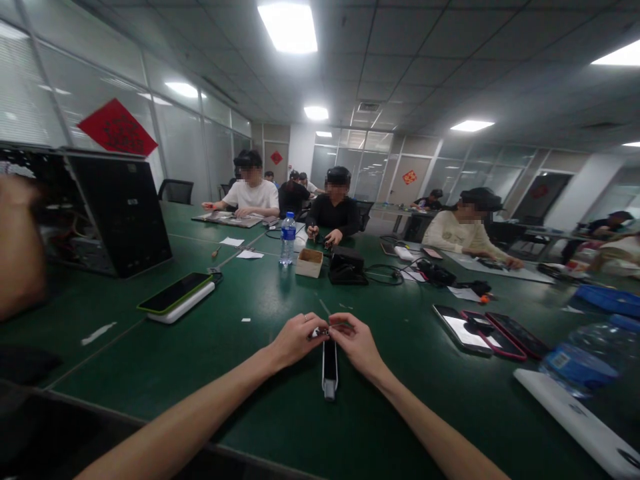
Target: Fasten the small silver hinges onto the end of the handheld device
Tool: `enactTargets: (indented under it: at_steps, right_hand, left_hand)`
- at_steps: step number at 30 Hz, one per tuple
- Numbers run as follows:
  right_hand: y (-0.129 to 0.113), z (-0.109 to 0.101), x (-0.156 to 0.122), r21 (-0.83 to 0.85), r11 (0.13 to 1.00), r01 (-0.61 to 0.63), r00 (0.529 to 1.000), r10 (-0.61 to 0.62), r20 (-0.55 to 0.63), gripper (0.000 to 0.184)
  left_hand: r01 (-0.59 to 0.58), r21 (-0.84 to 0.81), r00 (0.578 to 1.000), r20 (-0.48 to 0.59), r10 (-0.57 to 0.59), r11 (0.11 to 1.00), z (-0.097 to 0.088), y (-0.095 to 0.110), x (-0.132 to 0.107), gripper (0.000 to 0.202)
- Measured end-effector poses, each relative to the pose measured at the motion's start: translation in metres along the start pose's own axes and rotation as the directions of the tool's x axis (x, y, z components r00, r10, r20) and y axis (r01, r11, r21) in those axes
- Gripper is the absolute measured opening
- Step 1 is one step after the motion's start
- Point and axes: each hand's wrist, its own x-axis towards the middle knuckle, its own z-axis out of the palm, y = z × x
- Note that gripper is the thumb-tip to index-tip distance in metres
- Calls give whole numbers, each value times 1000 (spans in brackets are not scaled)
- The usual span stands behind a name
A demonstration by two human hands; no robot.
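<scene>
My left hand (296, 341) is closed in a pinch around a small dark and shiny piece (321, 331), too small to name. Against it, my right hand (357, 341) has thumb and forefinger brought together at the same spot; what lies between them is hidden. Below the fingertips a narrow black device with silver edges (329, 373) lies lengthwise on the green table (240, 400), its grey end towards me. Just beyond the fingers a thin pale strip (325, 306) points away from me.
Ahead stand a water bottle (288, 240), a small box (309, 263) and a black case (347, 267). Phones (463, 329) and a large bottle (583, 360) are on the right. Leftward are a phone on a white block (180, 300) and an open computer tower (120, 213). Several people sit around.
</scene>
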Motion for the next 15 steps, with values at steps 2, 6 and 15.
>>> enactTargets:
  at_steps: [2, 6, 15]
  right_hand:
    - [3, 2, -1, 1, 1000, -2, 1000, 2, -5, 28]
    - [3, -6, -1, -169, 983, 68, 997, -72, -19, 24]
    - [-2, -53, 5, -661, 727, 188, 980, -93, 177, 11]
  left_hand:
    - [-15, -2, 1000, 0, 15, 1000, 2, -3, -1, 9]
    - [-37, -22, 999, 5, 37, 999, -1, -9, 1, 14]
    - [107, 66, 979, 165, -116, 992, -18, -25, 1, 13]
